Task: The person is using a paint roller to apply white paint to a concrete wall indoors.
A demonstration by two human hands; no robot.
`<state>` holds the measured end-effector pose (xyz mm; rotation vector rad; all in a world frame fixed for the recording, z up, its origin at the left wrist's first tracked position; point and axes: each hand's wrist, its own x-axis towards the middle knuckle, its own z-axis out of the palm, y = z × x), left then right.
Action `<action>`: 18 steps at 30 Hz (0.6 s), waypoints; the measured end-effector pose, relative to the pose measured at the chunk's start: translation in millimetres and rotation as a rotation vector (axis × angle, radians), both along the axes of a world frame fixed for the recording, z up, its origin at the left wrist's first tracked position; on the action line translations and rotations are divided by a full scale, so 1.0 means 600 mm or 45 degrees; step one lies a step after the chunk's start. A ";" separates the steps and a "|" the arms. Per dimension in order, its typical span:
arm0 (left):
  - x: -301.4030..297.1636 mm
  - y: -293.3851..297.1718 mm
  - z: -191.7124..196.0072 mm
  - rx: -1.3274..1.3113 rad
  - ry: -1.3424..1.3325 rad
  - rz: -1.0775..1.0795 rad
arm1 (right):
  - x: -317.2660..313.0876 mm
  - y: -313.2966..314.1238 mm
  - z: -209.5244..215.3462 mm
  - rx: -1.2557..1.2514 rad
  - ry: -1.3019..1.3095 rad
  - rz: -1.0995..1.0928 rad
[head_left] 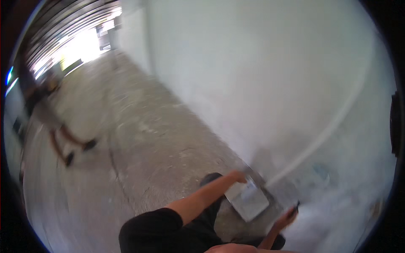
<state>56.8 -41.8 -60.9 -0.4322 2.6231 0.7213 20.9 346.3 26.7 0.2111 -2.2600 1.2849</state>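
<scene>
The left arm reaches out from a black sleeve point(147, 225), nearly straight, toward the foot of the white wall point(253, 76). The left hand point(238, 176) sits at the top edge of a flat grey board point(249, 198) that lies tilted on the concrete floor point(139, 139) just beside the wall; the hand touches the board, but blur hides whether its fingers curl round the edge or only rest on it. The right hand point(287, 218) is lower and nearer the body, just right of the board's lower corner, closed round a small dark tool point(296, 205) that sticks up from the fist. A pale pipe point(333, 122) runs along the wall above both hands. Well apart, at the far left, another person point(55, 122) walks across the floor.
</scene>
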 end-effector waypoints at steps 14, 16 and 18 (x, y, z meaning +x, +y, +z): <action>-0.058 -0.008 0.050 0.284 -0.493 -0.047 | -0.044 -0.029 0.221 -0.365 0.014 0.101; -0.056 -0.006 0.057 0.317 -0.456 -0.047 | -0.085 -0.036 0.267 -0.337 0.092 0.082; -0.055 -0.006 0.061 0.349 -0.423 -0.043 | -0.125 -0.044 0.326 -0.317 0.126 0.065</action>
